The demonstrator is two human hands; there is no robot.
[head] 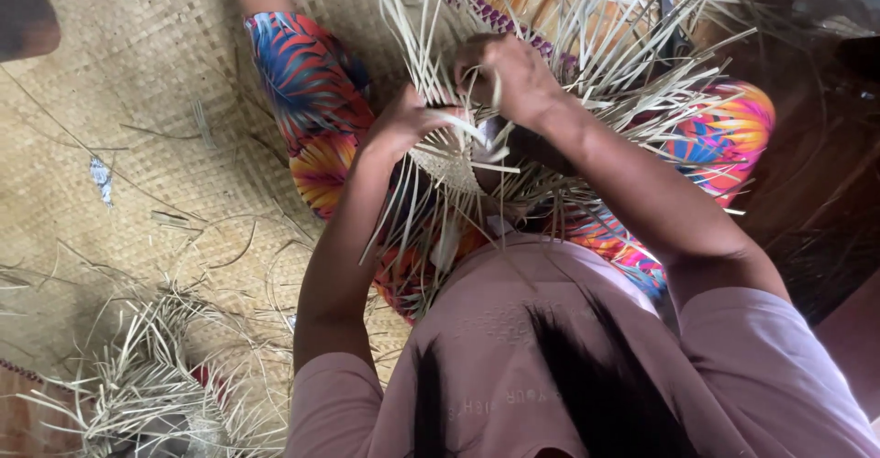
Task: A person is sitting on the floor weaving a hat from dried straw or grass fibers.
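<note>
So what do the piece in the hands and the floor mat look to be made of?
Woven piece: thin, pale dry plant strips, probably palm leaf or grass, matte, with loose ends splaying out. Floor mat: wider tan strips of similar fibre, plaited flat in a checker pattern.

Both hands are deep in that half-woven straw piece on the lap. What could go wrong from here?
1. Loose strips fan out stiffly around the woven piece; one could probably kink or snap where the right hand bends it.
2. The left hand pinches just one strip; if it slips, the weave may loosen.
3. The strip ends point back at the forearms and might scratch.
</note>
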